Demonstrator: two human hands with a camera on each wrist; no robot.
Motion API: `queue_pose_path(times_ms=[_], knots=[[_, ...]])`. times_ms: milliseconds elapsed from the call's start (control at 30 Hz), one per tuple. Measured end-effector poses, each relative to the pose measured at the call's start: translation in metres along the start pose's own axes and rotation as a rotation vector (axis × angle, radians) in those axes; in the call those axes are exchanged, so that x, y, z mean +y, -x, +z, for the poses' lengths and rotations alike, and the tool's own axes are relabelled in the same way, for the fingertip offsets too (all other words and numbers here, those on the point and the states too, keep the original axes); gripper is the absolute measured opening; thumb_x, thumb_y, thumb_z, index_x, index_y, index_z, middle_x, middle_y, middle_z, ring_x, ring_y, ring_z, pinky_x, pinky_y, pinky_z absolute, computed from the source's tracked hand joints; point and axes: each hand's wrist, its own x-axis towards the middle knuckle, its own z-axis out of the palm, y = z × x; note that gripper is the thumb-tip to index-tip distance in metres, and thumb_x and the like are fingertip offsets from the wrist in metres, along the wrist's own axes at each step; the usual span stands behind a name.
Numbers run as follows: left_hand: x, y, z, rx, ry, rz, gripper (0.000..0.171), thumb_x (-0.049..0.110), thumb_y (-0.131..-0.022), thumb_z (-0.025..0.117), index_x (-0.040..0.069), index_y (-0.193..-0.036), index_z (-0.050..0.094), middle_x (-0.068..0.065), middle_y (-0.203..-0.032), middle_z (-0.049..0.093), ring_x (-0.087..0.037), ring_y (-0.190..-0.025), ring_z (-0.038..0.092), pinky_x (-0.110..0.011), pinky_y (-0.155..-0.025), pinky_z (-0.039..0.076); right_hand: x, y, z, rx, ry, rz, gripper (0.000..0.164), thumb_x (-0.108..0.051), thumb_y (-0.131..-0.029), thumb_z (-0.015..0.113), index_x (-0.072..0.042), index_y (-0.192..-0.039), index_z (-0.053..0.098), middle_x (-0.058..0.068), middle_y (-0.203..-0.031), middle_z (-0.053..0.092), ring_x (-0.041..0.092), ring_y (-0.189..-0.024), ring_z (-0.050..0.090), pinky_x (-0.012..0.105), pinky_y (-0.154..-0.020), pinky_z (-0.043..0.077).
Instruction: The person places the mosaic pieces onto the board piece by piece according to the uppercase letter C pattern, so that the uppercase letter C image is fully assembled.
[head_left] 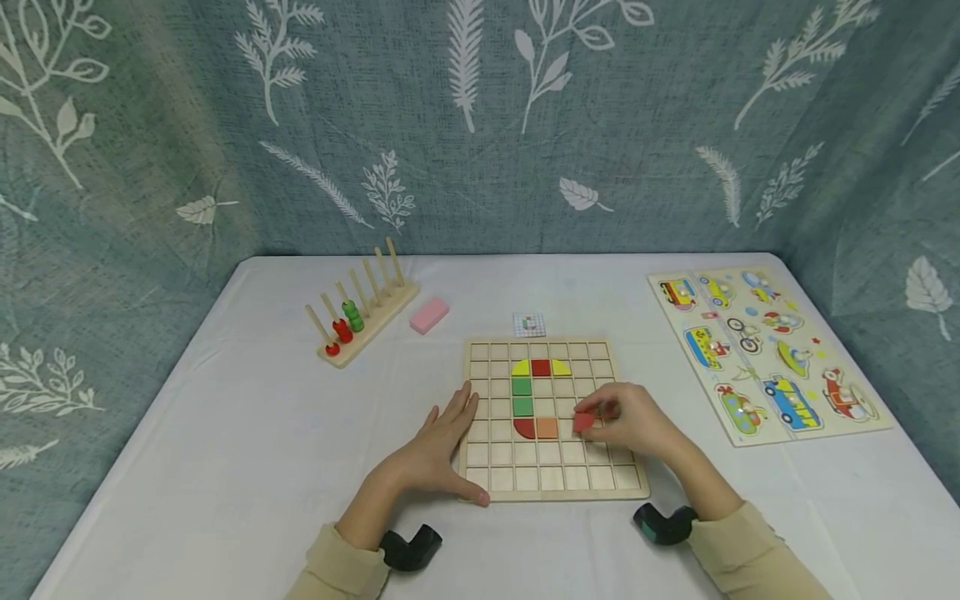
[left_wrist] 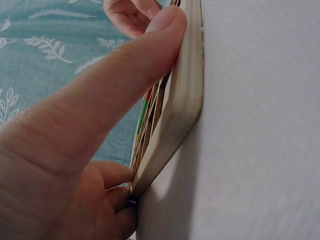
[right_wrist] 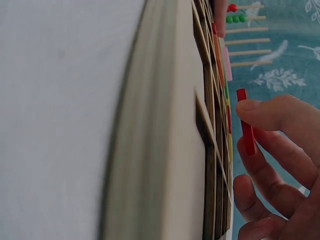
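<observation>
A wooden grid board point(head_left: 551, 479) lies on the table in the head view. Its cells hold green tiles point(head_left: 522, 407), an orange tile point(head_left: 547, 428), a red square tile point(head_left: 540, 367), a rounded red tile point(head_left: 524, 428) and two yellow rounded tiles point(head_left: 560, 367). My right hand point(head_left: 633, 419) pinches a red tile point(right_wrist: 246, 122) between thumb and fingers, above the board's right part. My left hand point(head_left: 438, 454) rests against the board's left side with fingers extended; its thumb point(left_wrist: 150, 50) touches the front edge near the corner.
Beyond the board lies a small pattern card point(head_left: 529, 325). A peg rack point(head_left: 375, 325) with red and green beads and a pink block point(head_left: 430, 316) stand at the back left. A picture puzzle board point(head_left: 765, 354) lies on the right.
</observation>
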Motion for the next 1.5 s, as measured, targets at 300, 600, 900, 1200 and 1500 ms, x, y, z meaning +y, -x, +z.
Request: queue_pose_path(times_ms=[300, 600, 900, 1200, 1500], knots=[[-0.0007, -0.0008, 0.0007, 0.000, 0.009, 0.005, 0.127, 0.041, -0.054, 0.086, -0.004, -0.144, 0.009, -0.014, -0.152, -0.004, -0.027, -0.139, -0.003, -0.047, -0.110, 0.000, -0.0041, -0.0032, 0.0041, -0.024, 0.008, -0.026, 0.024, -0.008, -0.069, 0.079, -0.008, -0.092, 0.071, -0.003, -0.083, 0.061, 0.014, -0.072, 0.050, 0.026, -0.060, 0.043], [-0.0011, -0.0012, 0.0004, 0.005, 0.003, 0.004, 0.127, 0.041, -0.054, 0.086, -0.004, -0.144, 0.009, -0.014, -0.152, -0.003, -0.026, -0.139, -0.002, -0.047, -0.110, 0.001, -0.0066, -0.0055, 0.0063, -0.051, -0.007, -0.045, 0.024, -0.006, -0.070, 0.078, -0.008, -0.092, 0.071, -0.002, -0.084, 0.063, 0.015, -0.072, 0.049, 0.025, -0.060, 0.044], [-0.0022, -0.0013, 0.0001, 0.007, 0.000, 0.013, 0.127, 0.042, -0.054, 0.086, -0.004, -0.144, 0.009, -0.014, -0.152, -0.003, -0.026, -0.139, -0.002, -0.047, -0.110, 0.001, -0.0082, -0.0089, 0.0081, -0.075, -0.017, -0.042, 0.022, -0.006, -0.070, 0.077, -0.008, -0.090, 0.072, -0.003, -0.082, 0.062, 0.015, -0.070, 0.046, 0.025, -0.058, 0.041], [-0.0023, -0.0006, 0.0003, 0.010, -0.002, 0.008, 0.127, 0.041, -0.053, 0.087, -0.003, -0.144, 0.010, -0.014, -0.152, -0.003, -0.026, -0.139, -0.002, -0.047, -0.110, 0.001, -0.0087, -0.0096, 0.0091, -0.092, -0.006, -0.053, 0.021, -0.007, -0.070, 0.077, -0.009, -0.090, 0.072, -0.005, -0.083, 0.061, 0.015, -0.071, 0.045, 0.025, -0.060, 0.040], [-0.0023, -0.0004, 0.0007, 0.006, -0.005, 0.008, 0.127, 0.041, -0.053, 0.087, -0.003, -0.144, 0.010, -0.014, -0.152, -0.003, -0.026, -0.139, -0.002, -0.047, -0.110, 0.002, -0.0083, -0.0090, 0.0084, -0.104, -0.011, -0.066, 0.021, -0.006, -0.070, 0.076, -0.009, -0.090, 0.072, -0.004, -0.085, 0.062, 0.015, -0.072, 0.045, 0.025, -0.061, 0.040]])
